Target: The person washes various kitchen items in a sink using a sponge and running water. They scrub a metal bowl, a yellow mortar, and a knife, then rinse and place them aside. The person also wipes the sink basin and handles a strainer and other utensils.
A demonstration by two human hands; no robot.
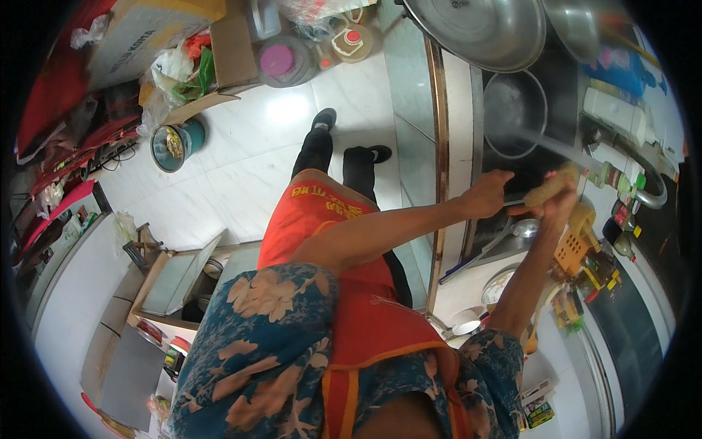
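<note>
My right hand is closed around a rough tan, elongated piece, a loofah-like sponge or a root; which one I cannot tell. Close beside it, over the sink, is my left hand, its fingers curled; whether something small lies in them is hidden. From the faucet, a stream of water runs past both hands into a round basin. A small metal bowl or ladle lies on the near side of the sink.
A large steel pan stands at the sink's far end. An orange slotted rack and several bottles line the wall side. A plastic jug, a big lidded jar, a cardboard box and a waste bin stand on the floor.
</note>
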